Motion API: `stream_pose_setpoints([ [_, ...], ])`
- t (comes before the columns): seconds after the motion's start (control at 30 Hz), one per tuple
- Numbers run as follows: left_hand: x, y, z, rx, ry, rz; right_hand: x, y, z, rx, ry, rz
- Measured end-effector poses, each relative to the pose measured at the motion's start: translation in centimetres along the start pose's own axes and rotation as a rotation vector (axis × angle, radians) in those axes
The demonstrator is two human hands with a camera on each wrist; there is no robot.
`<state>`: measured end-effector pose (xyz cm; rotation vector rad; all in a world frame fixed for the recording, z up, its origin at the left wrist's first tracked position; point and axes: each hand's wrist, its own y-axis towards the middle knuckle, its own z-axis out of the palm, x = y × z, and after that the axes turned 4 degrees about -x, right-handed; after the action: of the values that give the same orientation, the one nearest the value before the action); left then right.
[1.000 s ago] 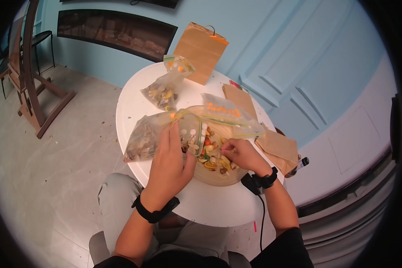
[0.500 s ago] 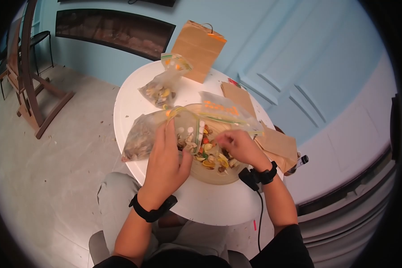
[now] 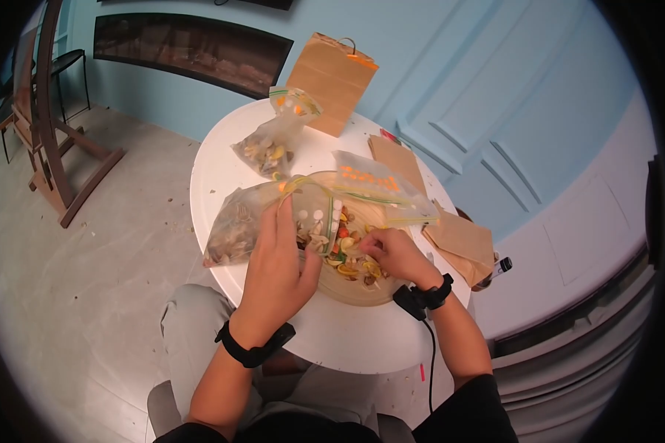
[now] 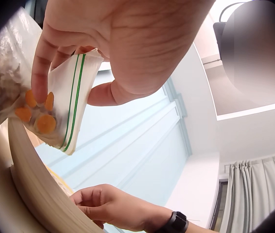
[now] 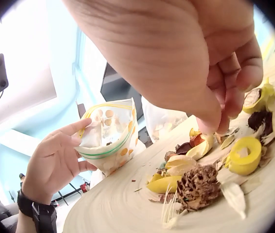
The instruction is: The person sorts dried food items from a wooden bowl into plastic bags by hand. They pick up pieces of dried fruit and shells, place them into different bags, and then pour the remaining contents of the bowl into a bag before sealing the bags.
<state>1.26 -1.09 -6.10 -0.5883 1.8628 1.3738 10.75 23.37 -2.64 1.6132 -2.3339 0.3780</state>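
My left hand (image 3: 277, 262) holds the mouth of a clear zip bag (image 3: 319, 214) with orange dots, its fingers along the rim. The bag leans over a round wooden plate (image 3: 358, 297), its mouth facing the plate, with dried pieces inside. In the right wrist view, dried potpourri lies on the plate: a pine cone (image 5: 199, 188), a yellow curled peel (image 5: 244, 155) and pale petals (image 5: 181, 165). My right hand (image 3: 399, 255) is over the pile, fingers curled, thumb and fingertips close together right at the petals. I cannot tell whether a piece is between them.
Another filled zip bag (image 3: 262, 151) stands at the back of the round white table (image 3: 332, 347), near a brown paper bag (image 3: 332, 85). A flat dotted zip bag (image 3: 369, 177) overlaps the plate's far edge. Folded brown paper bags (image 3: 462, 247) lie at the right edge.
My right hand lifted slightly and shifted left half a second ago, and is now lower at the pile again. My left hand stays at the bag's mouth.
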Motion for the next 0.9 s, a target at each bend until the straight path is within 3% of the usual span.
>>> stream_pose_setpoints([
  [0.07, 0.0, 0.0, 0.1, 0.001, 0.001, 0.011, 0.4, -0.2, -0.4, -0.029, 0.004, 0.021],
  [0.17, -0.2, 0.0, 0.2, 0.015, -0.003, -0.011, 0.2, -0.6, -0.5, 0.109, -0.04, -0.045],
  [0.27, -0.2, 0.0, 0.2, 0.001, 0.005, 0.013, -0.2, -0.5, -0.1, 0.119, -0.07, -0.057],
  [0.57, -0.2, 0.1, 0.2, 0.017, 0.003, -0.02, -0.1, -0.8, -0.1, -0.135, 0.066, 0.009],
  [0.9, -0.1, 0.0, 0.1, 0.02, 0.005, -0.027, -1.3, -1.0, -0.2, -0.123, 0.04, 0.066],
])
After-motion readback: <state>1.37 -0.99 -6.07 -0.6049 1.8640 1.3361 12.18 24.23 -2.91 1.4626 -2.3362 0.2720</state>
